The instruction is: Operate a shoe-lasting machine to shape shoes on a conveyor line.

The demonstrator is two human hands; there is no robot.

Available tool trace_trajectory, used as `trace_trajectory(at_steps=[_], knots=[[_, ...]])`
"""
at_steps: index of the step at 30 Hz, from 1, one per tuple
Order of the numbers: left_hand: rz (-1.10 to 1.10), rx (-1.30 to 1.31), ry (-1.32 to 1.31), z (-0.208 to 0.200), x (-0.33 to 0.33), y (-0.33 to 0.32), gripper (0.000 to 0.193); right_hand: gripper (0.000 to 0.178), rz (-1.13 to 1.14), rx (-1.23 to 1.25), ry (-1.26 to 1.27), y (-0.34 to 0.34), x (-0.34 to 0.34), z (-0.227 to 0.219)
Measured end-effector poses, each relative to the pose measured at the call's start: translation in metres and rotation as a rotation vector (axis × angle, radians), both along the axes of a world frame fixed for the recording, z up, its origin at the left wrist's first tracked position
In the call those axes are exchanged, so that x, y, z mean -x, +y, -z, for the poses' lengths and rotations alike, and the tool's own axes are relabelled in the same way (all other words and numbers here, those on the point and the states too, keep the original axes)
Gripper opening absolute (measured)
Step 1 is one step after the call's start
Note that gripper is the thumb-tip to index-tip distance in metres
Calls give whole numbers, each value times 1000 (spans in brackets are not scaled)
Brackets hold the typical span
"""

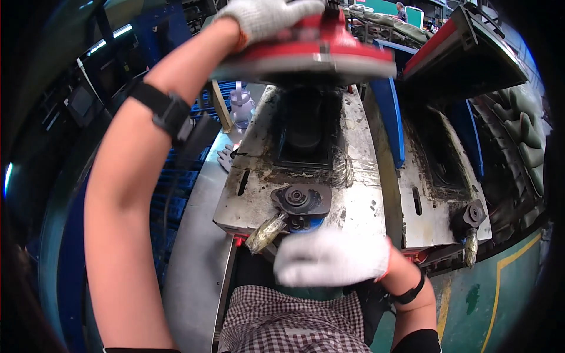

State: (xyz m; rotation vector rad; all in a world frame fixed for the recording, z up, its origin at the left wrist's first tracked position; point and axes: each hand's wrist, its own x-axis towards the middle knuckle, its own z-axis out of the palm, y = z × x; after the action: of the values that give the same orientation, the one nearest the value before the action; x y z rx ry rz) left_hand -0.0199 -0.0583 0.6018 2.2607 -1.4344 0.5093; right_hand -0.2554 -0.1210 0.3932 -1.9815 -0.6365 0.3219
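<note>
My left hand (271,19), in a white knitted glove, is at the top of the view on a raised red press lid (329,56), its fingers wrapped over the upper part. The lid is blurred along its lower edge. Below it lies the dark, sooty recess (303,126) of a worn metal bed (359,153). My right hand (329,257), also white-gloved, is smeared by motion in front of the bed. Just beyond that hand sits a dark round latch (297,199). A handle wrapped in yellowish film (266,233) sticks out from it toward the lower left.
To the right stands a second press with its red-edged lid (471,53) raised and a similar latch (472,213). Blue metal plates (386,117) rise between the presses. A grey bench (194,235) runs along the left, with a grey glove (225,157) and a lilac bottle (241,106).
</note>
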Motion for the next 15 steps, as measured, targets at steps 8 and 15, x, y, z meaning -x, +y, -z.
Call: trace_trajectory(at_steps=[8,15], knots=[[103,-290,146,107,31,23,46,81,138,-780,804,78,9,125],[49,-321,104,184,47,38,43,81,-14,-1501,750,114,-12,139]])
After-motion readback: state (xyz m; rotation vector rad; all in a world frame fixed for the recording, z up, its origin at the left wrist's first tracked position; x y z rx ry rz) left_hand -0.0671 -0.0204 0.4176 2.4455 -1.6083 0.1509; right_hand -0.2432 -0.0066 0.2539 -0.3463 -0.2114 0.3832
